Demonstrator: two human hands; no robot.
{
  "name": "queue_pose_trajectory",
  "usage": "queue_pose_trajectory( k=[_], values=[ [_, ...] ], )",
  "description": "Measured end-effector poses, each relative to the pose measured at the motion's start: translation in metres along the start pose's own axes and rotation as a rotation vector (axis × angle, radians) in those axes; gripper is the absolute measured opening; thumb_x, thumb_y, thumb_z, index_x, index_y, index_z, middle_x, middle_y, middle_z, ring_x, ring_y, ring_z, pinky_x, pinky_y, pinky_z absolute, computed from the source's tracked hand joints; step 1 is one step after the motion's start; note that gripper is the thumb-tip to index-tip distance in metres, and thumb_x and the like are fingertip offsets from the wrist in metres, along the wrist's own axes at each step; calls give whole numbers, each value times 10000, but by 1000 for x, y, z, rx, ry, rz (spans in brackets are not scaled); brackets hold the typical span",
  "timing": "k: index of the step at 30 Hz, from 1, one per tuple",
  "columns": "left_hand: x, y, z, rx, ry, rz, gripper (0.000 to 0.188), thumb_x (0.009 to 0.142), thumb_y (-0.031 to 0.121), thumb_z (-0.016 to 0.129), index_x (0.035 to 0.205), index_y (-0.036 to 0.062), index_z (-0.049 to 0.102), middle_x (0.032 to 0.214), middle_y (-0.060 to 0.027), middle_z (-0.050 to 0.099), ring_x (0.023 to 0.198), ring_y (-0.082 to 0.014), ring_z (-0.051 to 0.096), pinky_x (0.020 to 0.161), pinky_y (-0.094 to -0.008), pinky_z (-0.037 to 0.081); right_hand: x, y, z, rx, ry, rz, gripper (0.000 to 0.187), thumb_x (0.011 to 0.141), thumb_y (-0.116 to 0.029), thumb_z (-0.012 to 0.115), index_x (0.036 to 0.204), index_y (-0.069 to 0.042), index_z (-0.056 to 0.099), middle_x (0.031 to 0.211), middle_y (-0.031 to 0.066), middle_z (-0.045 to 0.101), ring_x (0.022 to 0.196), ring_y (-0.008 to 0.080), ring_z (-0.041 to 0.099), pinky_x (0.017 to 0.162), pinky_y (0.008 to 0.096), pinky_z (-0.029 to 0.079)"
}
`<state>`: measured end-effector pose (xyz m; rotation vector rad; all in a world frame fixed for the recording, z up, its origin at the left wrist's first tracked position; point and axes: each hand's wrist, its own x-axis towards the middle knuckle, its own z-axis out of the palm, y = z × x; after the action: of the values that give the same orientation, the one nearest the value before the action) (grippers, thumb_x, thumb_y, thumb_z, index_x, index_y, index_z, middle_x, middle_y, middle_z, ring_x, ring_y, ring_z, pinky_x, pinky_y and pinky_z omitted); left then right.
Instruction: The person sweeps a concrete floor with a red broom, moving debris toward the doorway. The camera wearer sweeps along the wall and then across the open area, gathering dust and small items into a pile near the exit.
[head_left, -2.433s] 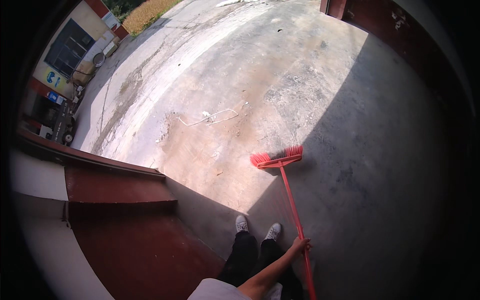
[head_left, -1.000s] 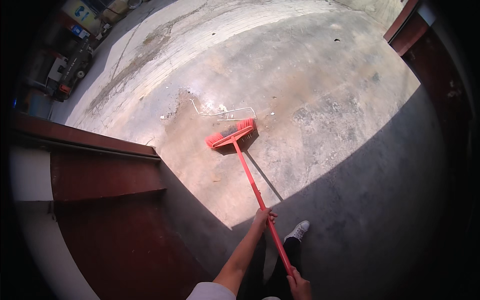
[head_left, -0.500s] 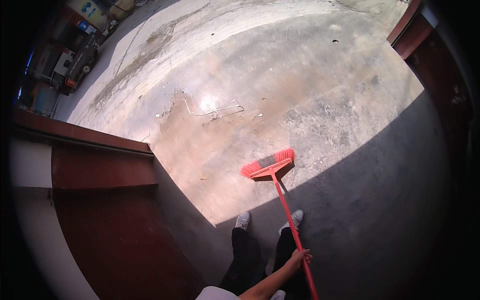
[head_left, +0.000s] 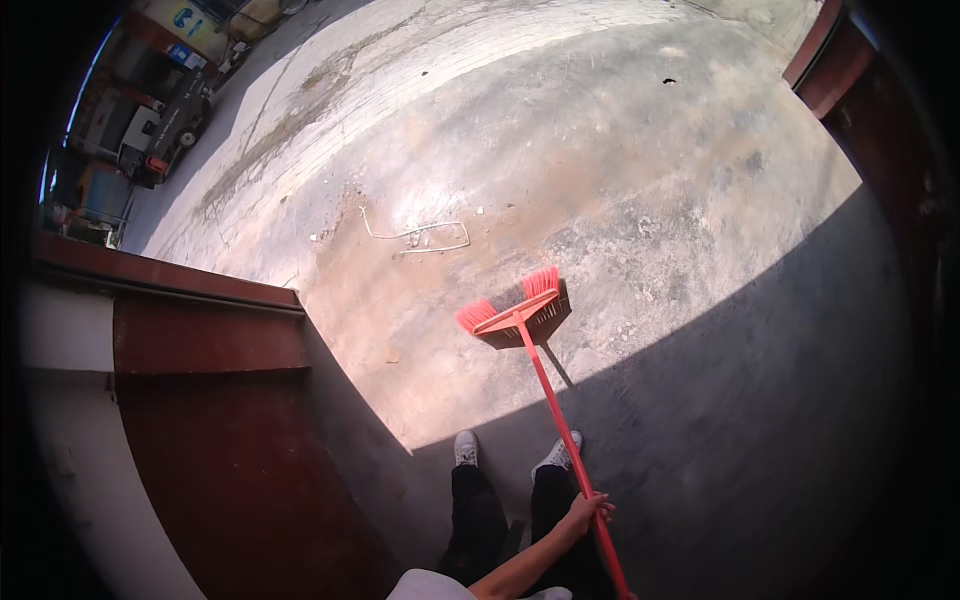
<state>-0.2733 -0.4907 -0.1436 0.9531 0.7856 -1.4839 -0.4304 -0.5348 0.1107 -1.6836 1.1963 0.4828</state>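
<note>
My left hand point(head_left: 588, 508) is closed around the long red handle point(head_left: 552, 405) of a push broom, gripping it low in the picture in front of my legs. The broom head point(head_left: 510, 312), orange-red with red and dark bristles, is over the sunlit concrete ahead of my feet. Its shadow spreads out beside it, so the head looks tilted or slightly raised. Beyond the bristles lies a thin, white, bent rod or strip point(head_left: 430, 232) among small debris and brown dust. My right hand does not show; the handle's upper end runs out of the lower edge.
Dark red door frames or walls point(head_left: 215, 335) stand at the left, with another dark red post point(head_left: 835, 70) at the far right. My white shoes point(head_left: 466, 448) stand in shade near the sunlight's edge. A dark wheeled machine point(head_left: 175, 120) sits at the far left outside.
The broom head has moved forward and a little left, and its shadow looks larger. The white bent piece lies differently, its right end now nearer me. My left hand keeps its hold.
</note>
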Motion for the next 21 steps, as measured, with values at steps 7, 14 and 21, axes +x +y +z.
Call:
queue_pose_trajectory(
  k=[7, 14, 21],
  values=[
    [40, -7, 29, -3, 61, -31, 170, 752, 140, 539, 821, 40, 421, 619, -89, 535, 435, -118, 478, 424, -289, 461, 31, -6, -17, 27, -34, 130, 338, 821, -242, 421, 1145, -145, 422, 913, 219, 531, 853, 345, 525, 679, 373, 427],
    [68, 188, 33, 140, 179, 392, 229, 764, 152, 518, 863, 38, 346, 643, -131, 524, 392, -125, 454, 367, -272, 431, 167, -51, 8, -9, 86, -383, 375, 789, -184, 477, 1151, -152, 386, 641, 149, 534, 566, 260, 561, 460, 362, 430],
    [13, 22, 37, -29, -11, 0, 225, 755, 145, 533, 863, 36, 369, 668, -150, 544, 406, -168, 485, 399, -320, 460, 29, -10, -39, -24, -40, 48, 343, 808, -257, 444, 1134, -150, 433, 894, 211, 541, 819, 345, 534, 670, 390, 430]
  ],
)
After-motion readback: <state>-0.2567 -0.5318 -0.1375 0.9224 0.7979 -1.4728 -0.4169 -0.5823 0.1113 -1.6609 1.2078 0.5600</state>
